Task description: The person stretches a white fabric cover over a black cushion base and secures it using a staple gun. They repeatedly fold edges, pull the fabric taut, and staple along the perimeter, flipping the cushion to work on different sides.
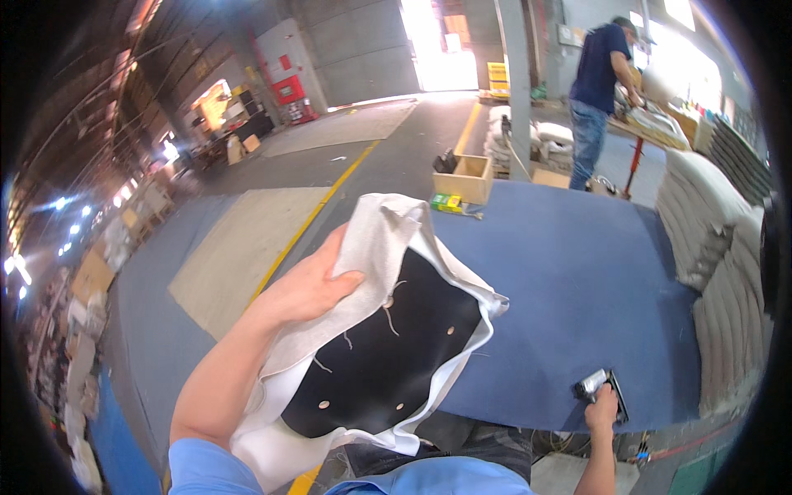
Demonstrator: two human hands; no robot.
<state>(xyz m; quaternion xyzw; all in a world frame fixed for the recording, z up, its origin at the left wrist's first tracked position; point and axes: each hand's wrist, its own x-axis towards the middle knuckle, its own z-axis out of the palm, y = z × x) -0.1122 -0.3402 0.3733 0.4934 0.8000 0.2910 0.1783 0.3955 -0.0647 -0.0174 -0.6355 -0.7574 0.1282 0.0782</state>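
My left hand [315, 285] grips the far left edge of an upholstered panel [363, 247], thumb on the folded cover. The panel is tilted up over the near left of the blue table. Its light grey fabric and white lining lie loose around a black backing [375, 363], which has several small round holes and some hanging threads. At the table's near right edge, my right hand [603, 408] is wrapped around the handle of a silver and black staple gun [592, 384]. The gun rests on or just above the blue tabletop [561, 272]; I cannot tell which.
An open wooden box [464, 179] and a small yellow-green carton [446, 203] sit at the table's far left corner. Stacked grey upholstered pieces [726, 305] border the right side. Beyond, another person [596, 91] works at a separate table. A hose [693, 441] runs below the near right edge.
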